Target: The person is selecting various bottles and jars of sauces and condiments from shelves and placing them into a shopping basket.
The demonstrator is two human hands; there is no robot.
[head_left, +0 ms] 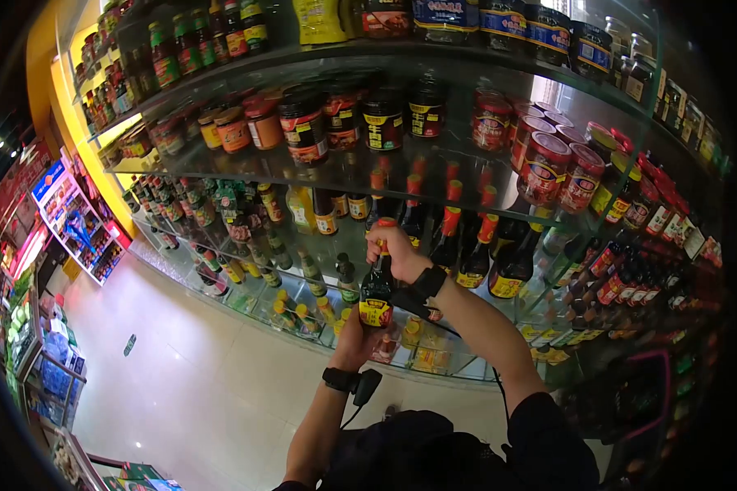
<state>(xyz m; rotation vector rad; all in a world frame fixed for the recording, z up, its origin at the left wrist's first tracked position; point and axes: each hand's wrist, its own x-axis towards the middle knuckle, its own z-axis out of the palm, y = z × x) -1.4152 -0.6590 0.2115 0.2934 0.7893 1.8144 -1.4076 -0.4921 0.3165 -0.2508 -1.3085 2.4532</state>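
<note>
A dark sauce bottle [377, 288] with a red cap and a yellow-and-red label is held upright in front of the glass shelves. My right hand [395, 252] is closed round its neck, just under the cap. Lower down, my left hand [354, 341] grips the bottle at its base. Similar dark bottles [512, 268] with red necks and yellow labels stand on the shelf behind and to the right of my hands.
Glass shelf edges [336, 182] run across in front of me. Above are jars [303, 127] with dark and red lids; red-lidded jars [543, 166] stand at the right. Small yellow-capped bottles [303, 315] sit low down. Pale floor [188, 368] and a produce stand lie left.
</note>
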